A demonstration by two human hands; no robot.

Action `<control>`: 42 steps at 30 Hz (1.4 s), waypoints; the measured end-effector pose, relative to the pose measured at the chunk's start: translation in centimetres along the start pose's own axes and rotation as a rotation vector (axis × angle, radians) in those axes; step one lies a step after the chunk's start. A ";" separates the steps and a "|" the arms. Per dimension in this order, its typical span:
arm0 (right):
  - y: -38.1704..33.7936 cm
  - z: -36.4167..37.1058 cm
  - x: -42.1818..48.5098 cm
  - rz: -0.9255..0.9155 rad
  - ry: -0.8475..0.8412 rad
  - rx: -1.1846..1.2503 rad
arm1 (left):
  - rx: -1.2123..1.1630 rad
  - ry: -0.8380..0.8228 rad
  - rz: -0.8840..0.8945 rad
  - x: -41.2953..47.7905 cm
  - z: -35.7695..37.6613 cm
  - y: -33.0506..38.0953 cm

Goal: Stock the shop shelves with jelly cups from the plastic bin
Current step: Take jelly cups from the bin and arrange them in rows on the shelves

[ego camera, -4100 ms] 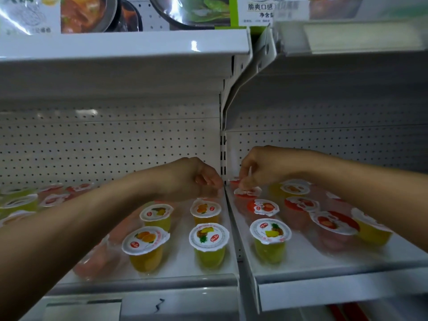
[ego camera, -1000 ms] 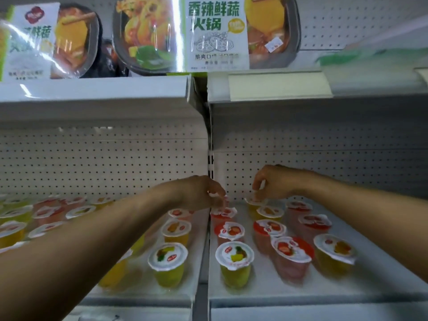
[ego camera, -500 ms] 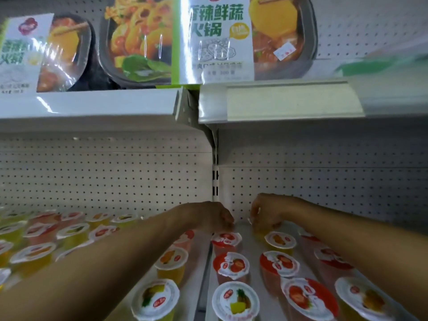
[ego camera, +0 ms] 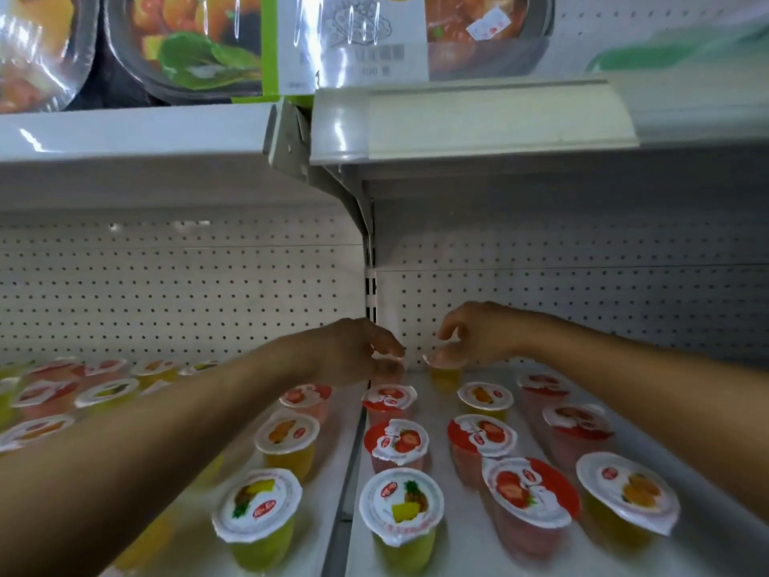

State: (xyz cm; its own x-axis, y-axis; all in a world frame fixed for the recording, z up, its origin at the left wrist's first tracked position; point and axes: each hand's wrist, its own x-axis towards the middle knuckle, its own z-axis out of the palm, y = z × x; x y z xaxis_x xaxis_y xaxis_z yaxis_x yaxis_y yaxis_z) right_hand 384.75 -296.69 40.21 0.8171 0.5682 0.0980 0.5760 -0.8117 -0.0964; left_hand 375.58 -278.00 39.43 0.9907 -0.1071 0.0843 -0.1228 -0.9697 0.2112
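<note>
Yellow jelly cup (ego camera: 444, 376) stands at the back of the right shelf (ego camera: 724, 551), your right hand (ego camera: 474, 339) seemingly pinching its lid. Seat it flat in line with its row before loosening. Whether your left hand (ego camera: 358, 351) grips the blurred cup (ego camera: 390, 370) under it, I cannot tell.

On the white-and-green cardboard sleeve (ego camera: 353, 39) around the black plastic meal tray (ego camera: 179, 88), only the number 300 can be made out; the print around it is blurred. The red oval logos on the white foil jelly-cup lids (ego camera: 401, 499) and the red marks on the small white sticker (ego camera: 487, 26) are too small to read
</note>
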 end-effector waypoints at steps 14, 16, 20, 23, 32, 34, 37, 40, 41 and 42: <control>0.2 -1.1 -4.3 -0.054 -0.304 0.046 | 0.055 -0.059 0.117 -3.1 0.7 1.2; 0.1 -0.7 -4.2 -0.046 -0.281 0.091 | 0.055 -0.054 0.120 -3.1 0.9 1.1; -0.4 0.2 -3.7 -0.061 -0.203 0.180 | 0.023 -0.047 0.107 -3.2 1.1 0.9; -0.9 0.7 -3.4 -0.078 -0.173 0.189 | 0.019 -0.049 0.106 -3.3 1.1 0.9; -1.4 0.7 -4.2 -0.090 -0.080 0.056 | 0.006 -0.027 0.115 -3.6 1.1 0.8; -1.4 0.0 -5.6 -0.101 -0.021 0.065 | -0.022 0.018 0.134 -4.3 0.8 1.1; -1.6 -1.3 -8.1 -0.115 -0.030 0.085 | -0.040 0.085 0.199 -5.7 0.5 2.0; -1.9 -2.0 -10.2 -0.119 -0.045 0.066 | -0.058 0.078 0.258 -6.6 0.5 3.5; -2.0 -2.0 -10.8 -0.112 -0.054 0.070 | -0.067 0.078 0.271 -6.8 0.6 4.0; -2.1 -2.1 -11.3 -0.104 -0.063 0.070 | -0.070 0.084 0.282 -6.9 0.7 4.6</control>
State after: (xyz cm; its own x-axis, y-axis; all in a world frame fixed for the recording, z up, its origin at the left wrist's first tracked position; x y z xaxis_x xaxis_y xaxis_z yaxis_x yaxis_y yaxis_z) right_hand 374.21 -301.66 41.41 0.7517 0.6576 0.0492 0.6560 -0.7381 -0.1576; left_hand 368.20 -281.85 39.14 0.9090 -0.3484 0.2288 -0.3988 -0.8867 0.2342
